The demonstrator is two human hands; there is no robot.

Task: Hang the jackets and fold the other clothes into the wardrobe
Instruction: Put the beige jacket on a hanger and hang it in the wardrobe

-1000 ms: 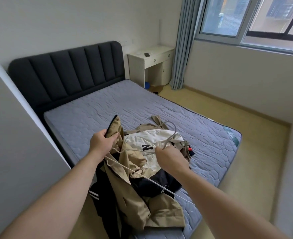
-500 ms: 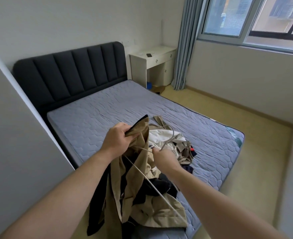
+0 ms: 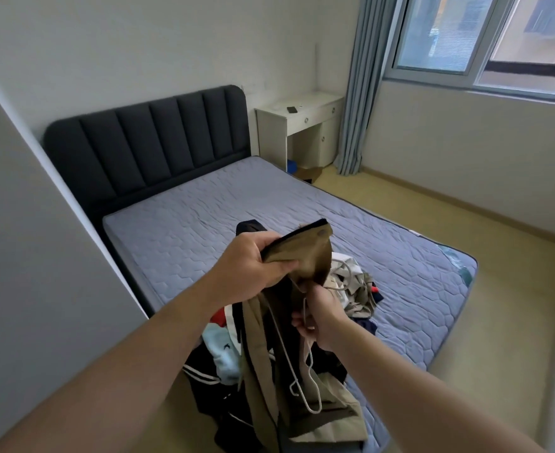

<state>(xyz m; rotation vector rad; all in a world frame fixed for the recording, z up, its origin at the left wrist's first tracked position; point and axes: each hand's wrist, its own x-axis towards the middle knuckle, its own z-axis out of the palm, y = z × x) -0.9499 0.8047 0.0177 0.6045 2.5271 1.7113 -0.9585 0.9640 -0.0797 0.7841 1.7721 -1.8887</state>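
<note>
My left hand (image 3: 253,268) grips the black-edged collar of a tan jacket (image 3: 263,348) and holds it up over the bed's near corner. The jacket hangs down in long folds. Just below the collar, my right hand (image 3: 318,317) grips a thin white wire hanger (image 3: 305,377) that dangles inside the jacket's opening. A pile of other clothes (image 3: 354,286), white, beige, dark and light blue, lies on the mattress (image 3: 204,230) behind and under the jacket.
A grey wardrobe panel (image 3: 24,240) rises at my left. The dark padded headboard (image 3: 152,142) stands at the far end of the bed, with a white desk (image 3: 302,125) and a curtain (image 3: 361,86) beside it. Bare yellow floor (image 3: 498,273) lies right of the bed.
My left hand has lifted the jacket collar higher and to the right. My right hand has moved the hanger in under the collar, so it now hangs downward inside the jacket.
</note>
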